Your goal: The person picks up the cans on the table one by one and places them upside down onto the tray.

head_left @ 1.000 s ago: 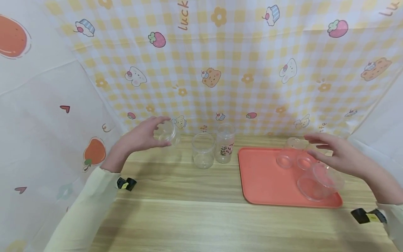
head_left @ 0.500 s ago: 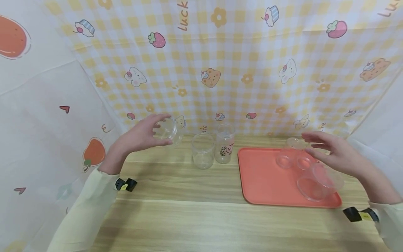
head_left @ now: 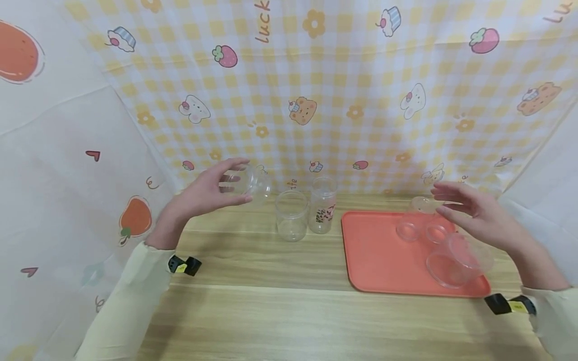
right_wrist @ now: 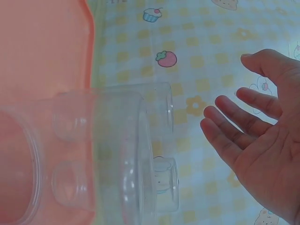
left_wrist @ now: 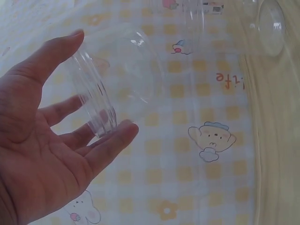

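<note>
My left hand (head_left: pixel 203 193) grips a clear plastic jar (head_left: pixel 256 184) by its ridged rim, thumb on one side and fingers on the other. In the left wrist view this jar (left_wrist: pixel 140 70) lies tipped on its side above the table, its base pointing away from the palm. Right of it stand a wide clear jar (head_left: pixel 291 220) and a taller clear jar (head_left: pixel 322 213) with a dark and pink print. My right hand (head_left: pixel 480 215) hovers over the tray's right side, fingers spread and holding nothing, as the right wrist view of the hand (right_wrist: pixel 262 136) also shows.
An orange-red tray (head_left: pixel 384 273) lies on the wooden table (head_left: pixel 271 316) at right. On it are a large clear jar (head_left: pixel 451 268) and slimmer clear jars (head_left: pixel 408 230) behind. A checked cloth (head_left: pixel 271 100) hangs along the table's back edge.
My left hand has risen slightly and moved right with the jar, whose base has swung further to the right. My right hand has drifted a little left and up.
</note>
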Motion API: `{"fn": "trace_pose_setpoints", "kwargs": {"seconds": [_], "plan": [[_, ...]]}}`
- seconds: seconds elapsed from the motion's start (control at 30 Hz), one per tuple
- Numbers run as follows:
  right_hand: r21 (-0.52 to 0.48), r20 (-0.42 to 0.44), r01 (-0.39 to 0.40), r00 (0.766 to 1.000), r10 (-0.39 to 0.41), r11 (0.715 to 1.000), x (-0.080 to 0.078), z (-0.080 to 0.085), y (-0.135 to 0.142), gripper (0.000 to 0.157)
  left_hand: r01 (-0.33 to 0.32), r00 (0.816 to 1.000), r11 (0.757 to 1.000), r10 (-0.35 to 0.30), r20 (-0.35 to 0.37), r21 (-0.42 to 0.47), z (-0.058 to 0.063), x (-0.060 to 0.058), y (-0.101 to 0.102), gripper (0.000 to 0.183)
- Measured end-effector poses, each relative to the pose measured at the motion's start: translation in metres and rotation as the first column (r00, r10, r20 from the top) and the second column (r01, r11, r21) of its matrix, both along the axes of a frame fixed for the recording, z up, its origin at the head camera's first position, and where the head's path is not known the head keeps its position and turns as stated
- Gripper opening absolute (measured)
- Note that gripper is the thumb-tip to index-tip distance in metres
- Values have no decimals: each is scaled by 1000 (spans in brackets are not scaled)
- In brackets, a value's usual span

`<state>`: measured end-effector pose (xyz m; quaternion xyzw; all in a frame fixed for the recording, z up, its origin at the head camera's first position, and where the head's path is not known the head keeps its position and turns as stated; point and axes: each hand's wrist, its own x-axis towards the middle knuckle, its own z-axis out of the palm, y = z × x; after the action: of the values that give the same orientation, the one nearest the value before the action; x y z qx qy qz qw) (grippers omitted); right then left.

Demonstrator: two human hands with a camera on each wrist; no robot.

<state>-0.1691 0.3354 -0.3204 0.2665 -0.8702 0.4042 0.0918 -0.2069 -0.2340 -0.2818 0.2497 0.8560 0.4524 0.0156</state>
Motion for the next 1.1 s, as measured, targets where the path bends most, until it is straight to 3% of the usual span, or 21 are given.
{"fn": "trace_pose_setpoints", "kwargs": {"seconds": [0.27,0.63,0.87,1.1], "plan": [[-23,7,9,1000,-9,1000,1,1,-5,57,-17,999,989,12,35,144,-11,0,9,75],[-66,-9,-21,1000,21,998,0,-1,-13,61,-21,999,952,7,46,305,-26,3,21,77],[-80,59,-9,998,13,997,0,0,-20,59,-4,999,906,-11,34,424,-35,3,29,73],[-127,40,-44,998,49,991,-2,-1,-27,57,17,998,858,-41,37,514,-42,2,36,73]]}}
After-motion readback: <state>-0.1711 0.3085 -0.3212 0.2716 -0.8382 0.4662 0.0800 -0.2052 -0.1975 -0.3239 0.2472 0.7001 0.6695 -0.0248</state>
